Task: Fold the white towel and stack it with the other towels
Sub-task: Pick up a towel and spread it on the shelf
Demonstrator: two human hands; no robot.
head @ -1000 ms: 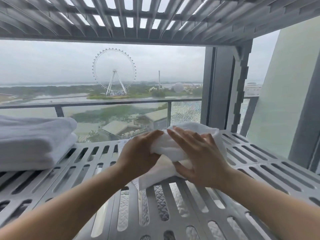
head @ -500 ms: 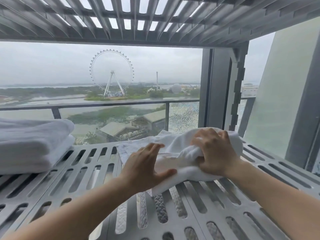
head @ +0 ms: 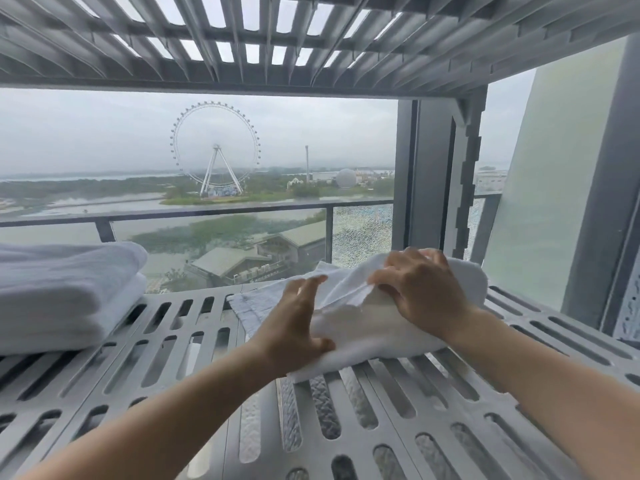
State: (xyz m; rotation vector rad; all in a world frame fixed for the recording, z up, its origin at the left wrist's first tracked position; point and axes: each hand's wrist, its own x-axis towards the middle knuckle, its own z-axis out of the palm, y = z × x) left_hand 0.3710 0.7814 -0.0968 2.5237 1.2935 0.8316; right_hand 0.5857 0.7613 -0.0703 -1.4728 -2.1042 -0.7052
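Note:
A white towel [head: 367, 327] lies partly folded on the grey slatted shelf [head: 194, 368], right of centre. My right hand [head: 420, 289] pinches a fold on the towel's upper right part. At the towel's left edge, my left hand [head: 294, 323] rests with fingers spread and the thumb pressing its near edge. A stack of two folded white towels [head: 65, 296] sits at the far left of the same shelf.
Another slatted shelf [head: 311, 39] hangs close overhead. A grey upright post [head: 467, 168] stands behind the towel at the right. Beyond the shelf are a window and a balcony railing [head: 207, 214]. Bare slats lie between the stack and the towel.
My right hand has moved from the towel's middle to its upper right and gripped a fold. The left hand has opened and flattened against the left edge. The towel spread wider.

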